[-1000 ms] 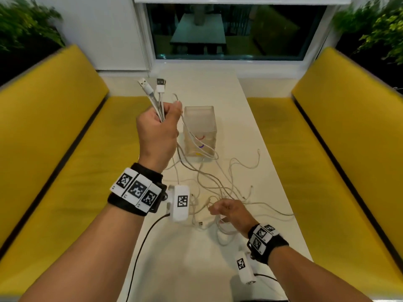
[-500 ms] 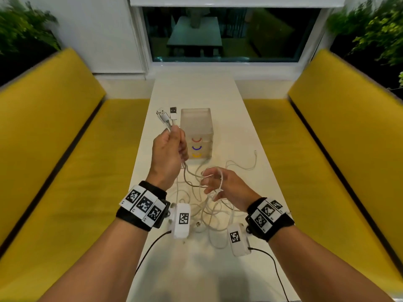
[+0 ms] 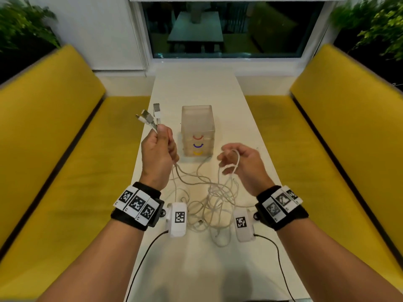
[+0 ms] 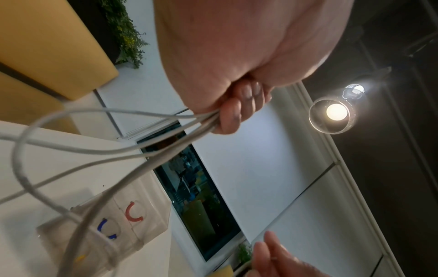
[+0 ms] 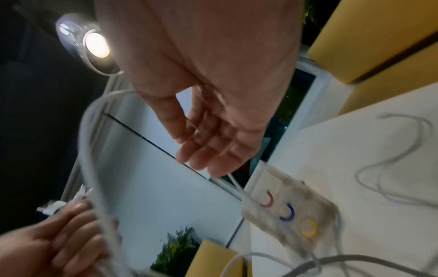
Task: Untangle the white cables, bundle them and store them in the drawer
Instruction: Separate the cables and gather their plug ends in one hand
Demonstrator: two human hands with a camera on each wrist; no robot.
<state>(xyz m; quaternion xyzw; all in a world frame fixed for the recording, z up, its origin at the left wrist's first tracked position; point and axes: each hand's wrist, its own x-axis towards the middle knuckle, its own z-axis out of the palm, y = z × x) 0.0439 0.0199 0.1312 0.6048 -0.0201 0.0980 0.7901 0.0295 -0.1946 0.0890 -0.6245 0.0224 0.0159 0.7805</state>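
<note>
My left hand [image 3: 161, 136] is raised left of the drawer unit and grips several white cables [image 3: 209, 199] just below their USB plugs [image 3: 150, 116]. Its fingers [image 4: 237, 105] curl tight round the cables [image 4: 94, 151]. From there the cables hang into a tangle on the white table [image 3: 196, 88] between my wrists. My right hand [image 3: 226, 162] hovers right of the unit, fingers loosely curved, with one cable loop [image 5: 92, 150] hooked over it. The clear drawer unit [image 3: 197, 123] has red, blue and yellow handles, and all its drawers look closed.
Yellow benches [image 3: 54, 149] run along both sides of the narrow table. A window [image 3: 218, 29] is at the far end. Black wires [image 3: 141, 264] trail from the wrist cameras over the near table. A ceiling lamp [image 4: 336, 112] glares in both wrist views.
My right hand rose from the tangle on the table, lifting a cable loop up and to the right. My left hand dropped lower with the plug ends still in its grip.
</note>
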